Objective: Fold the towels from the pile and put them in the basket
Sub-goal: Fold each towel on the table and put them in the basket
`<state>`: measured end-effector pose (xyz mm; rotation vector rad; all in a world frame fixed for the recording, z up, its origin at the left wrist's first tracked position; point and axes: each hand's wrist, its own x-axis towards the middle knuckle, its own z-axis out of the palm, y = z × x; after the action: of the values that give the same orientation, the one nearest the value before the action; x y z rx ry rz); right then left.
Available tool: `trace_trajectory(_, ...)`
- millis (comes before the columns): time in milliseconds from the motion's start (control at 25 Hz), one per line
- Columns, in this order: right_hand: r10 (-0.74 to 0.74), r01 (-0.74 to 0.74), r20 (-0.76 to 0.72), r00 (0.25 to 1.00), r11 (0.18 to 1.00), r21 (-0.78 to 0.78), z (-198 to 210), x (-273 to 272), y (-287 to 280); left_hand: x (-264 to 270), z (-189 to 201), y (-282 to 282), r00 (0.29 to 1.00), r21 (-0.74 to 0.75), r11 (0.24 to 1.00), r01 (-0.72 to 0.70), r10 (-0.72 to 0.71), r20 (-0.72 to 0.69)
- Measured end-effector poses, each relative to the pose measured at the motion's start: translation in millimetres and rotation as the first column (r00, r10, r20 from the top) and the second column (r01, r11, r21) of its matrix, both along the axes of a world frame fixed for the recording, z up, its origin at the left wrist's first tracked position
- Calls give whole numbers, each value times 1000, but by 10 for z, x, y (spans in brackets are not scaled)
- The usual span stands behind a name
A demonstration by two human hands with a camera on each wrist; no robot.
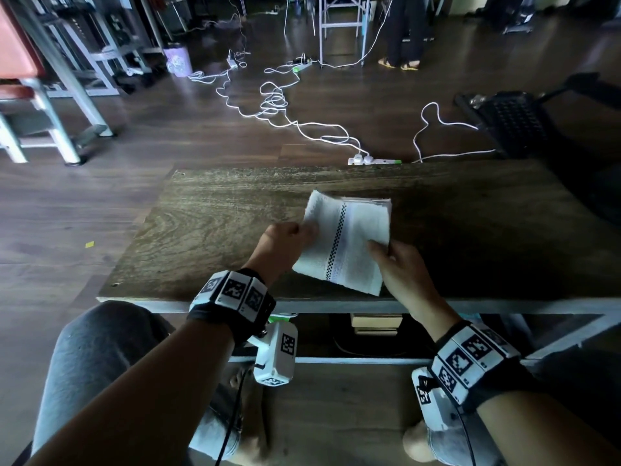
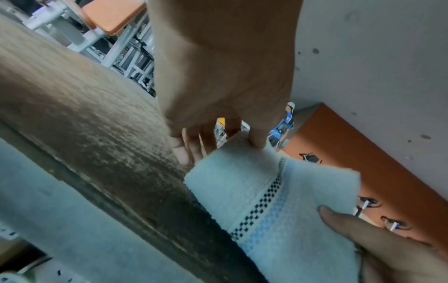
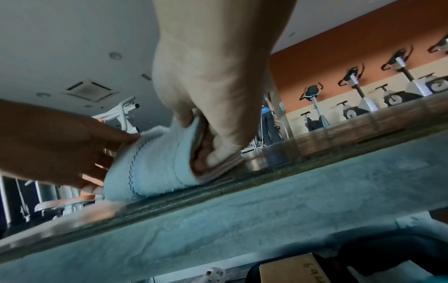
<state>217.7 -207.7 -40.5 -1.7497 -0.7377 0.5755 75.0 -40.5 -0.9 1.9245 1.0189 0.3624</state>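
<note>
A folded white towel (image 1: 342,243) with a black checkered stripe lies near the front of the wooden table (image 1: 208,216). My left hand (image 1: 306,230) pinches its left edge, and in the left wrist view the fingers (image 2: 257,140) curl over the towel (image 2: 261,191). My right hand (image 1: 379,249) grips the right edge, thumb on top. The right wrist view shows my right hand's fingers (image 3: 218,153) tucked under the layered edge of the towel (image 3: 155,164). No towel pile is in view.
A black perforated basket-like thing (image 1: 514,122) stands beyond the table's far right corner. White cables and a power strip (image 1: 373,160) lie on the floor behind the table. Metal frames (image 1: 67,105) stand at the far left. Cardboard boxes (image 1: 376,322) sit under the table.
</note>
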Motion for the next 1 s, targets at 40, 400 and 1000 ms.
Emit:
trace_trajectory(40, -17, 16, -32, 999, 999, -34, -4, 24, 1, 50, -34, -12, 997, 23, 999, 38, -36, -69)
trace_trajectory(400, -129, 122, -53, 990, 987, -108, -3, 78, 24, 212, -352, 31, 991, 98, 995, 18, -5, -137)
trace_trajectory(1000, -35, 164, 598, 800, 973, -162, -227, 178, 142, 302, -428, 70, 970, 122, 991, -54, 81, -228)
